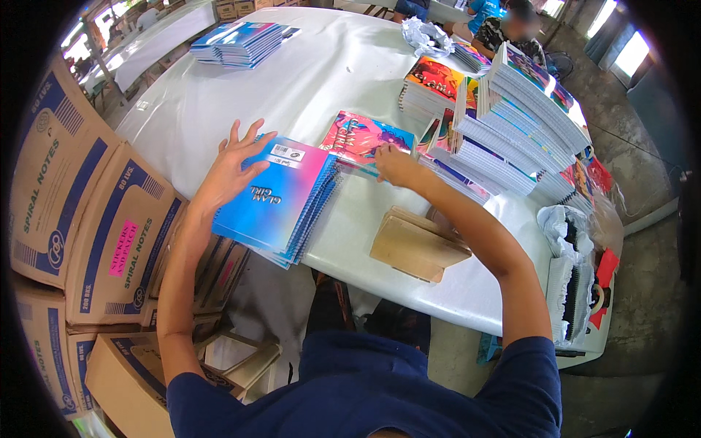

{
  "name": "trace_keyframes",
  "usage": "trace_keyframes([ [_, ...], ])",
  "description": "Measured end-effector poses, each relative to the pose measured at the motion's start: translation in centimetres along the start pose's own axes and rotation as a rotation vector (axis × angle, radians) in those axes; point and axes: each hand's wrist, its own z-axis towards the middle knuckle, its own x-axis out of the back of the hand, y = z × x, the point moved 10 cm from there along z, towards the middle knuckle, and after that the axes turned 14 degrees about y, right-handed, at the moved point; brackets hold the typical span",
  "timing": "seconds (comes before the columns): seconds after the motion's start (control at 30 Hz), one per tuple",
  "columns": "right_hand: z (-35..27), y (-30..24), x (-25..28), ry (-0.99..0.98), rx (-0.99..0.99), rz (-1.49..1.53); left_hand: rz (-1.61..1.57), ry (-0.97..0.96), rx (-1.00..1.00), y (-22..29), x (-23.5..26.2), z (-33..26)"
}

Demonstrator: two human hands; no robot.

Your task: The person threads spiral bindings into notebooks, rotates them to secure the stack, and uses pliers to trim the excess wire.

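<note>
A stack of spiral notebooks (274,197) with blue-and-pink covers lies at the table's near edge, its coils facing right. My left hand (237,162) is at the stack's upper left, fingers spread, touching or just above the top cover. Right of the stack lies a single notebook (359,139) with a pink-and-blue illustrated cover. My right hand (396,165) has its fingers curled at that notebook's near right edge, gripping it; the fingertips are partly hidden. A brown cardboard piece (416,247) stands folded below my right forearm.
Tall notebook piles (511,124) lean at the right, beside another stack (432,84). More blue notebooks (237,44) sit at the far left. Cardboard boxes (117,241) are piled left of the table. Grey trays (569,292) stand at the right edge. A person (511,33) sits across.
</note>
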Motion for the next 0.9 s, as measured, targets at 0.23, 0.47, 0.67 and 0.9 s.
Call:
trace_keyframes([
  [0.23, 1.6, 3.1, 1.3, -0.151, -0.216, 0.520, -0.271, 0.046, -0.125, 5.8, 0.2, 0.2],
  [0.47, 0.7, 4.9, 18.5, 0.266, -0.344, 0.283, -1.674, -0.200, 1.060, 4.1, -9.0, 1.9],
  [0.67, -7.2, -3.5, 26.1, 0.330, -0.087, 0.239, -1.445, -0.238, 0.818, 9.0, -9.3, 2.7],
  [0.9, -21.2, 3.9, 23.4, 0.794, -1.106, 1.501, -1.484, -0.339, -0.128, 22.4, -5.5, 2.1],
])
